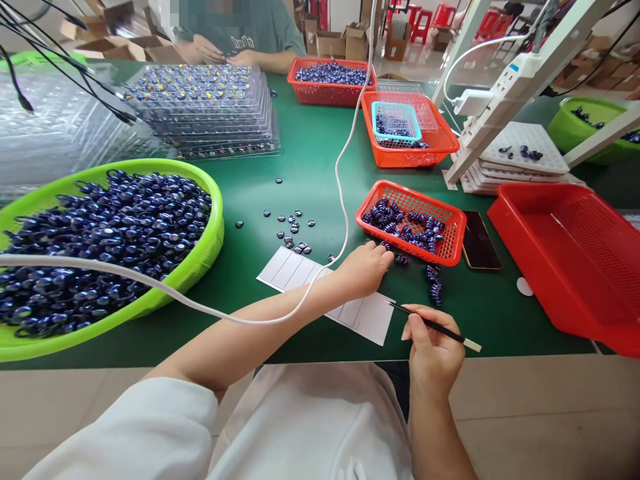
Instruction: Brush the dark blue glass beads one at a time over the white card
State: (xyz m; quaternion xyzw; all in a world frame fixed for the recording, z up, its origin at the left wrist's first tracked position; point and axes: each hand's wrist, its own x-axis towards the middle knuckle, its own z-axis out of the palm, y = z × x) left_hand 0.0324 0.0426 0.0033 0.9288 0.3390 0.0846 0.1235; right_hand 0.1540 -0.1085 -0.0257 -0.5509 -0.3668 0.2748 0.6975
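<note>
My left hand (367, 268) reaches across to the near side of a small orange-red basket (453, 248) of shiny dark blue pieces (425, 228). Its fingers are curled down beside loose pieces (402, 259) on the table; what they hold, if anything, is hidden. In my right hand (434, 347) is a slim black stick-like tool (443, 327) with a pale rear end, pinched like a pen. The tool's thin tip points at a white sheet with ruled lines (367, 320), lying partly under my left forearm. A short row of dark blue pieces (434, 285) lies right of the left hand.
A green basket (219, 207) heaped with dark blue corded pieces stands left. A white cable (341, 193) hangs across my forearm. Several oval pieces (294, 228) lie scattered. A phone (480, 241) and a red bin (560, 267) are right. Opposite sits a person (250, 30) near stacked trays (225, 127).
</note>
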